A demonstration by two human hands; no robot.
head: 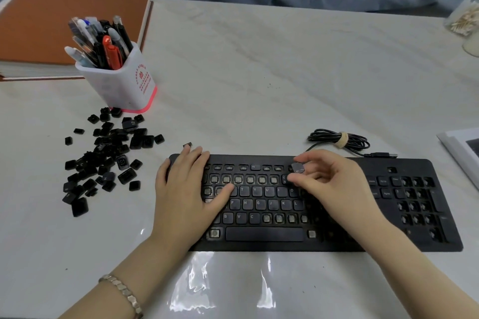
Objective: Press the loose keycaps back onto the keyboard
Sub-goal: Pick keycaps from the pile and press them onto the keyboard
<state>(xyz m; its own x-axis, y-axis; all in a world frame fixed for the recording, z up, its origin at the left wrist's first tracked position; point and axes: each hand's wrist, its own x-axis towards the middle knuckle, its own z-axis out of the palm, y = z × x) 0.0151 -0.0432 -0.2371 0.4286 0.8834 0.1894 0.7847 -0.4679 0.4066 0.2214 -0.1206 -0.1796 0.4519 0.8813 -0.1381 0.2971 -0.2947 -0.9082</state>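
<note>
Pinching one keycap (298,168) between thumb and fingertips, the right hand (334,181) holds it at the number row of the keyboard (264,234), toward 12 o'clock. At the 9 o'clock end the left hand (186,189) lies flat; loose keycaps (103,160) are heaped farther out at 9 o'clock.

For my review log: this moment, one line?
left hand rests on keyboard | right hand pinches keycap near number row | loose keycaps heaped left

Left hand (186,189) flat, palm down — right hand (334,181) raised, fingers (311,157) pinching keycap (298,168).
</note>
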